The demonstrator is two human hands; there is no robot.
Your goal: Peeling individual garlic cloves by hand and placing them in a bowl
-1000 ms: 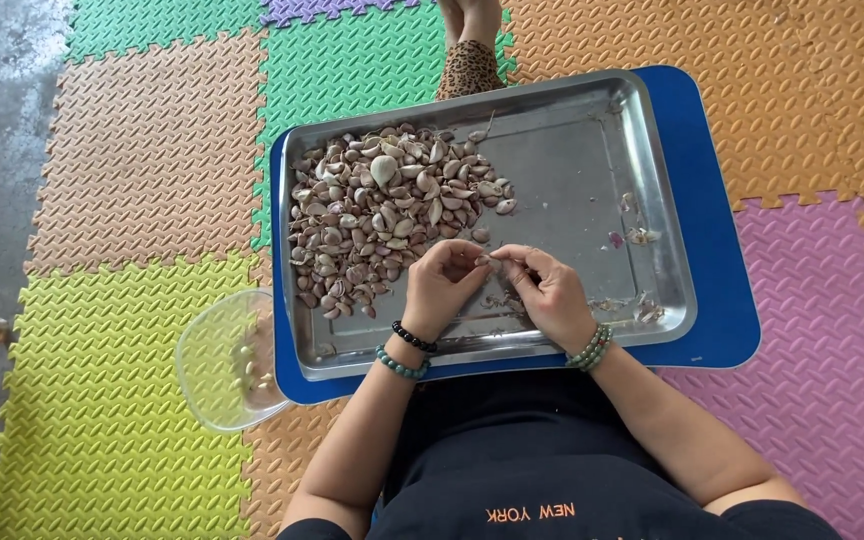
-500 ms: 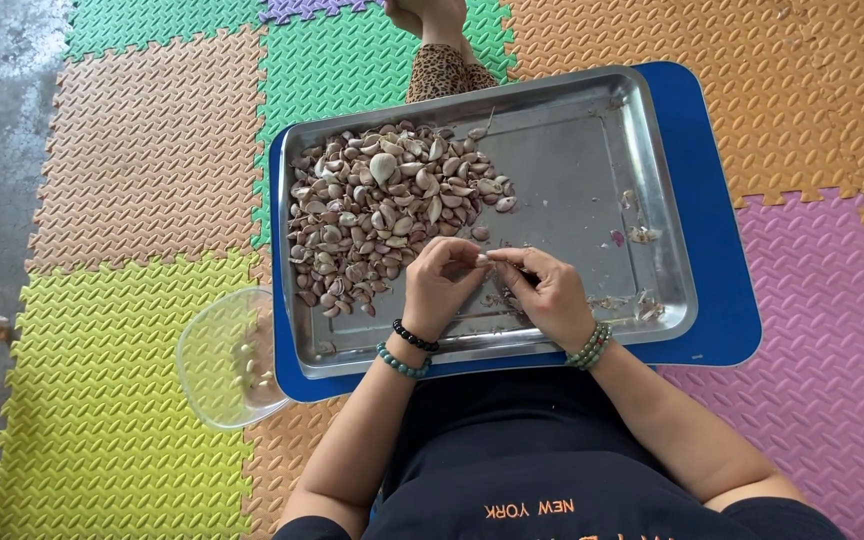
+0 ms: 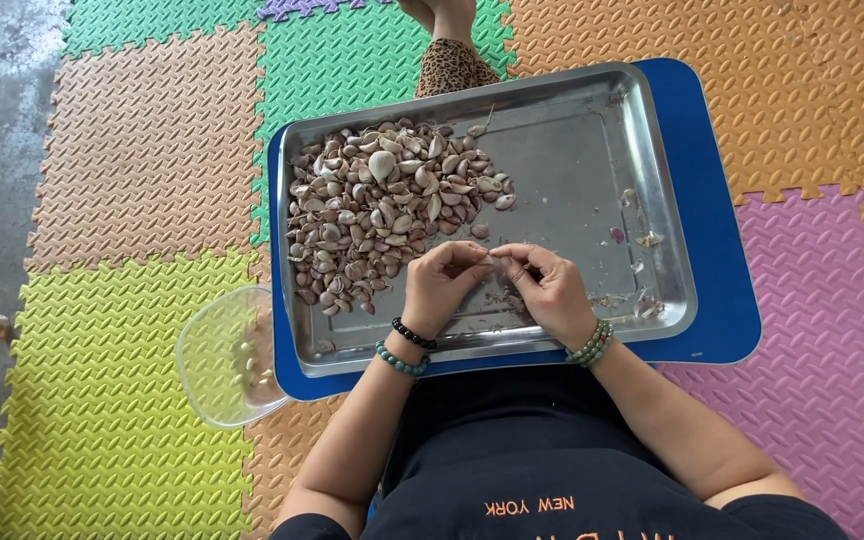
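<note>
Barely shifted since half a second earlier: both hands kept to the same spot over the near middle of the tray, fingertips drawn a touch closer together. Left hand [image 3: 439,285] and right hand [image 3: 550,292] met at the fingertips, each grip pinched shut on one small pale garlic clove [image 3: 493,260] held just above the metal. Shallow rectangular steel tray [image 3: 592,120], dull-shiny, rounded corners, seated on a smooth blue board [image 3: 717,200]. Heap of unpeeled garlic cloves [image 3: 382,210], papery, pinkish-brown and cream, piled in the tray's left half. Thin skin scraps [image 3: 642,240] scattered toward the right side. Clear round plastic bowl [image 3: 214,355] on the floor by the tray's left near corner, touching the board. Beaded bracelets on both wrists. Textured foam floor mats [image 3: 132,160], interlocking, in green, orange, yellow and pink.
</note>
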